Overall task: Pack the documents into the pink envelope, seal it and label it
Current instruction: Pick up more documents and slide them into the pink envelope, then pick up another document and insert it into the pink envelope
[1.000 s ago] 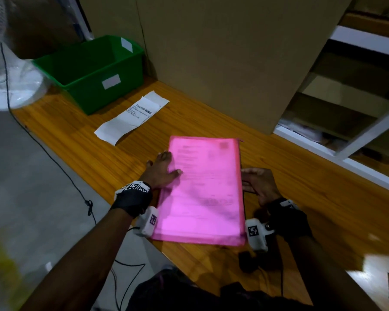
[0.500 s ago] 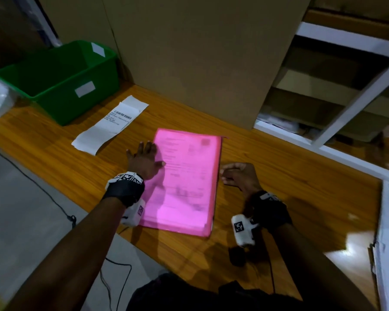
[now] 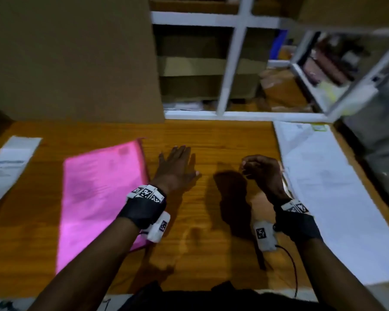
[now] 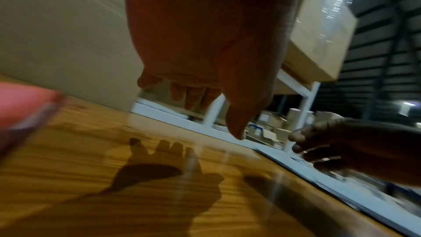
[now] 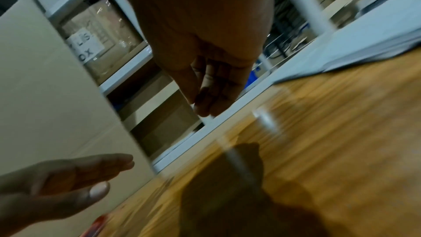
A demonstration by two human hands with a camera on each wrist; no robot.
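Wooden table (image 3: pixel 222 140): my left hand (image 3: pixel 177 167) hovers flat and empty, right hand (image 3: pixel 262 173) loosely curled, empty. Pink envelope (image 3: pixel 99 194) overhangs the near edge; I might knock it off.

Dim overall. Your hands cast hard shadows on the wooden surface (image 3: pixel 211 140), with pale glare streaks. Motion blur smears both wrist views; shelving bends toward the edges of the head view.

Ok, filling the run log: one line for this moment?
left hand open, off pink envelope | right hand loosely curled, empty | label unapplied
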